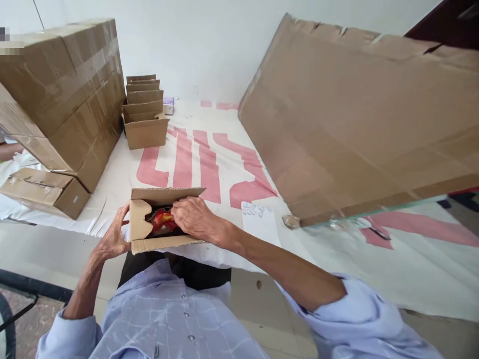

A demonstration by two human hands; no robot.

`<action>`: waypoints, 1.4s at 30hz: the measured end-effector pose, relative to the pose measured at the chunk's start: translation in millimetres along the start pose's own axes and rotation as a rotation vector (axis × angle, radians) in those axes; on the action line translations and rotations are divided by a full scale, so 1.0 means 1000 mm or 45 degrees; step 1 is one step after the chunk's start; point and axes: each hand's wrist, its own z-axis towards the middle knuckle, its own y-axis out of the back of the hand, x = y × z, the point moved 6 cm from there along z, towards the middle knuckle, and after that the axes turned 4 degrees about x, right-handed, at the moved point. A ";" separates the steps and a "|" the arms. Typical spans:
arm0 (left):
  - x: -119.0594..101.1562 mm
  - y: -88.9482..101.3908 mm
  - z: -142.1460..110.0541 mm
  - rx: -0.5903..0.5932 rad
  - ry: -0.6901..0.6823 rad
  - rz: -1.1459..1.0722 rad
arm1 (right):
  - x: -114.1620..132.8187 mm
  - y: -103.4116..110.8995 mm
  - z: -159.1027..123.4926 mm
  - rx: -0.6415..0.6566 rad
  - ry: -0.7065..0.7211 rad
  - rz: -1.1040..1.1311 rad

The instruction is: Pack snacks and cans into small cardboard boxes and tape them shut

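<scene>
An open cardboard box (141,219) sits at the table's front edge, its flaps raised. My left hand (114,237) grips its left end, thumb in front and fingers partly hidden behind the side. Inside lies a shiny red and yellow plastic packet (163,219) with something dark around it. My right hand (196,219) reaches in over the right part of the box, fingers curled down beside the packet. The fingertips are hidden, so what they pinch, if anything, does not show.
Stacked taped cartons (82,85) stand at the left, with a smaller closed carton (45,189) before them. A row of open boxes (145,132) is behind. A large cardboard sheet (359,119) leans at right. A paper (260,222) lies on the white and red cloth (183,169).
</scene>
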 end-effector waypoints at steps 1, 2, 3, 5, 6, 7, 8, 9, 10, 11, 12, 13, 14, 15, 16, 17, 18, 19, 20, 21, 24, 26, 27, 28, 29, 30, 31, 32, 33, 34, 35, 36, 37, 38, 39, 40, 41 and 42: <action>0.003 0.000 0.001 -0.001 0.002 -0.013 | -0.001 0.014 -0.002 -0.043 -0.018 0.047; 0.005 -0.001 0.003 -0.011 -0.002 -0.022 | -0.003 0.030 -0.005 -0.121 -0.026 0.110; 0.008 -0.001 0.006 -0.027 -0.011 -0.023 | -0.006 0.048 -0.010 -0.219 -0.026 0.193; 0.014 -0.003 0.011 -0.059 -0.032 -0.006 | -0.016 0.080 -0.021 -0.391 -0.017 0.408; 0.017 -0.004 0.013 -0.065 -0.032 0.012 | -0.023 0.092 -0.027 -0.447 -0.011 0.531; 0.021 -0.005 0.015 -0.055 -0.024 0.035 | -0.031 0.101 -0.032 -0.484 -0.014 0.656; 0.025 -0.004 0.016 -0.029 -0.012 0.063 | -0.040 0.108 -0.036 -0.505 -0.026 0.776; 0.028 -0.003 0.016 0.004 0.000 0.096 | -0.049 0.112 -0.039 -0.516 -0.051 0.888; 0.029 0.002 0.016 0.031 0.011 0.128 | -0.059 0.114 -0.041 -0.530 -0.085 0.986; 0.029 0.009 0.015 0.039 0.018 0.156 | -0.067 0.115 -0.042 -0.540 -0.119 1.071; 0.026 0.019 0.015 0.017 0.018 0.171 | -0.075 0.115 -0.042 -0.545 -0.147 1.143; 0.019 0.032 0.015 -0.038 0.008 0.169 | -0.081 0.114 -0.041 -0.543 -0.169 1.208; 0.008 0.046 0.016 -0.113 -0.013 0.151 | -0.085 0.112 -0.039 -0.532 -0.184 1.267; -0.006 0.059 0.018 -0.187 -0.047 0.118 | -0.087 0.111 -0.035 -0.512 -0.194 1.325; -0.024 0.070 0.021 -0.244 -0.098 0.080 | -0.086 0.109 -0.031 -0.482 -0.195 1.383; -0.043 0.077 0.026 -0.261 -0.159 0.036 | -0.084 0.107 -0.025 -0.442 -0.188 1.444; -0.064 0.079 0.033 -0.240 -0.224 -0.012 | -0.080 0.106 -0.020 -0.401 -0.171 1.502; -0.084 0.079 0.041 -0.202 -0.285 -0.058 | -0.075 0.106 -0.014 -0.360 -0.148 1.551; -0.102 0.076 0.049 -0.153 -0.337 -0.104 | -0.070 0.106 -0.009 -0.324 -0.127 1.588; -0.118 0.073 0.057 -0.118 -0.378 -0.142 | -0.066 0.107 -0.005 -0.300 -0.114 1.609; -0.141 0.063 0.076 -0.101 -0.406 -0.235 | -0.062 0.108 0.004 -0.314 -0.132 1.619; -0.141 0.061 0.083 -0.155 -0.374 -0.308 | -0.066 0.106 0.007 -0.340 -0.133 1.637; -0.139 0.062 0.086 -0.190 -0.360 -0.346 | -0.070 0.104 0.008 -0.352 -0.119 1.661; -0.136 0.063 0.087 -0.234 -0.353 -0.375 | -0.074 0.103 0.009 -0.363 -0.098 1.695; -0.133 0.066 0.087 -0.284 -0.358 -0.392 | -0.079 0.102 0.009 -0.373 -0.077 1.734; -0.131 0.069 0.087 -0.335 -0.378 -0.396 | -0.083 0.100 0.009 -0.379 -0.059 1.776; -0.132 0.073 0.086 -0.382 -0.418 -0.384 | -0.088 0.099 0.008 -0.374 -0.049 1.818; -0.135 0.076 0.084 -0.414 -0.477 -0.355 | -0.091 0.098 0.008 -0.356 -0.044 1.858; -0.140 0.079 0.082 -0.427 -0.552 -0.305 | -0.094 0.097 0.007 -0.319 -0.042 1.892; -0.148 0.080 0.079 -0.418 -0.635 -0.235 | -0.095 0.095 0.006 -0.263 -0.041 1.922; -0.156 0.080 0.076 -0.388 -0.712 -0.150 | -0.095 0.093 0.006 -0.199 -0.039 1.947; -0.165 0.078 0.073 -0.347 -0.768 -0.055 | -0.093 0.090 0.006 -0.132 -0.038 1.964; -0.172 0.075 0.071 -0.299 -0.800 0.042 | -0.092 0.086 0.006 -0.063 -0.043 1.974; -0.178 0.072 0.069 -0.260 -0.811 0.128 | -0.089 0.081 0.006 0.005 -0.053 1.980; -0.183 0.070 0.068 -0.229 -0.809 0.202 | -0.087 0.075 0.007 0.059 -0.068 1.989; -0.186 0.067 0.067 -0.211 -0.802 0.267 | -0.084 0.070 0.008 0.087 -0.082 2.005; -0.187 0.066 0.066 -0.209 -0.791 0.327 | -0.082 0.066 0.009 0.084 -0.087 2.030; -0.186 0.066 0.066 -0.234 -0.776 0.374 | -0.080 0.064 0.010 0.043 -0.074 2.064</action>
